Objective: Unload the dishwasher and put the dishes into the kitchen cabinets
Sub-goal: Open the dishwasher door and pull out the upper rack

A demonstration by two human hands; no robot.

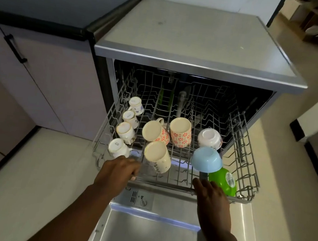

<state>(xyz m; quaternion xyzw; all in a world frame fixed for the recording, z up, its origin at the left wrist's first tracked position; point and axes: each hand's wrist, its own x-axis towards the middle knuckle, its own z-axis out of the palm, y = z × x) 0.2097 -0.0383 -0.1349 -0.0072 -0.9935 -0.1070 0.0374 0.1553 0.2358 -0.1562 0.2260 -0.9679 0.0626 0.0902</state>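
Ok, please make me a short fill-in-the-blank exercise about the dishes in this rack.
1. The small white cups stand in a row of ____ along the rack's left side.
2. The blue bowl lies directly next to a ____ bowl.
3. All the mugs sit bottom side ____.
4. The left hand rests on the rack's ____ edge.

Missing words: four; green; up; front

Little was legible here. The white cup [117,147] just beyond the left hand's fingertips [136,166] carried a small dark maker's stamp on its upturned base, too small to make out. The green bowl [224,181] touching the right hand's fingers [213,186] wore a white sticker with printed lines, unreadable. The cup [129,116] farther back showed a similarly blurred stamp.
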